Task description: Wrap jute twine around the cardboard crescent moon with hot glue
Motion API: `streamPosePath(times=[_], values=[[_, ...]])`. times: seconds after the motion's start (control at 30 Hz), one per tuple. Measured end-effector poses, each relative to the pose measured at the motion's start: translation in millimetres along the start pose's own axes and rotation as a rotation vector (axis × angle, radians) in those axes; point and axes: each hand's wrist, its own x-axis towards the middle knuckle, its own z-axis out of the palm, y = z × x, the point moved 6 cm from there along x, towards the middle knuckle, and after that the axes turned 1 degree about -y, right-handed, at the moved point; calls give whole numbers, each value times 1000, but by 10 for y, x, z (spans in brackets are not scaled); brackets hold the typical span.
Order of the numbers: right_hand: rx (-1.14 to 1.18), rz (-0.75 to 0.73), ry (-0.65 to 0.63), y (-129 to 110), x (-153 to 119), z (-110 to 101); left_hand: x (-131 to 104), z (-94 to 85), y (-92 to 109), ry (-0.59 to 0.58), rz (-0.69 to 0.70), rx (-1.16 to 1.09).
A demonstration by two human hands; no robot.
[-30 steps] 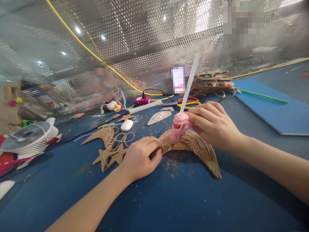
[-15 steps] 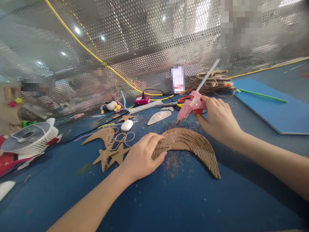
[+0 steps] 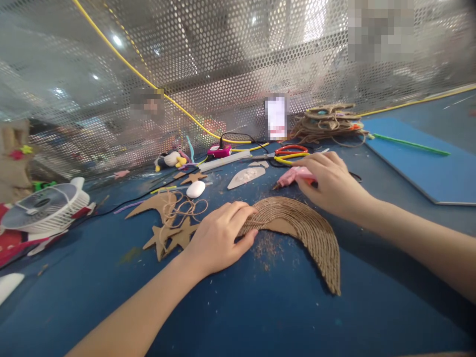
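Observation:
A crescent-shaped piece of cardboard (image 3: pixel 312 230), covered in rows of brown twine, lies on the blue table with a strip of bare cardboard along its inner curve. My left hand (image 3: pixel 223 235) is closed on its left end, thumb on the near side and fingers over the top. Beyond the crescent, my right hand (image 3: pixel 332 183) curls around a pink hot glue gun (image 3: pixel 292 176), which is low at the table and tilted on its side. The gun's nozzle points left, and my fingers hide its handle. Just behind it are scissors (image 3: pixel 292 149) with red and yellow handles.
Cardboard stars (image 3: pixel 159 243), a plain cardboard crescent (image 3: pixel 148 206) and loose twine (image 3: pixel 186 210) lie left. A white egg shape (image 3: pixel 196 189) and a glue-spotted pad (image 3: pixel 246 177) sit mid-table. A white fan (image 3: pixel 55 208) stands far left, a blue board (image 3: pixel 420 168) right. Perforated metal (image 3: pixel 223 64) closes off the back.
My right hand has lowered the glue gun from upright to lying over near the table, uncovering the scissors. The crescent's right end has swung slightly toward me; my left hand stays on it.

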Motion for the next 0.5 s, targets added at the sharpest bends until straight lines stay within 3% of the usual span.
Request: streamPosePath(times=[0.1,0.2,0.37,0.5], values=[[299,-280,-121,-308,1,-48,-2,-49,48,56,31,26],[368,-429,-267,-493,-68,-30,-8,-70,99,84,88,11],[348,-496,-372,-571,-140,11,-24,-69,133,114,163,-19],[328,-534,-383,-591,-152,15,-36,-50,130,127,184,-44]])
